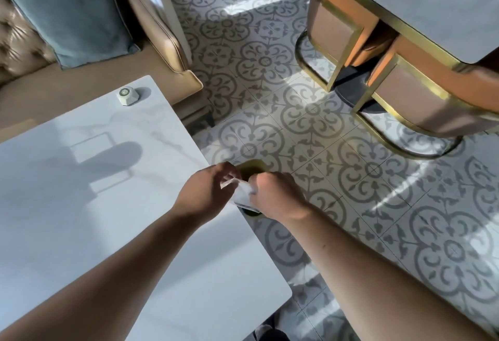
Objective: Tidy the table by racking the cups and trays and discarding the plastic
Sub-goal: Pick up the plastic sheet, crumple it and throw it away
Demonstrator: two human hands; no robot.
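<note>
- Plastic (243, 188), clear and crumpled, sits pinched between our two hands at the right edge of the white table (81, 205).
- Our left hand (208, 192) grips its near side with curled fingers; our right hand (275, 195) closes over the far side, fingertips hidden.
- Beneath our hands we see a dark, gold-rimmed round shape (251, 168) on the patterned floor (351, 205); whether it is a bin or the table's foot, we cannot tell.
- Risk, as we judge it: the slick film slips out and lands on the floor if either pinch loosens.
- Only a small white device (128, 95) stands on the table, well apart from us.
</note>
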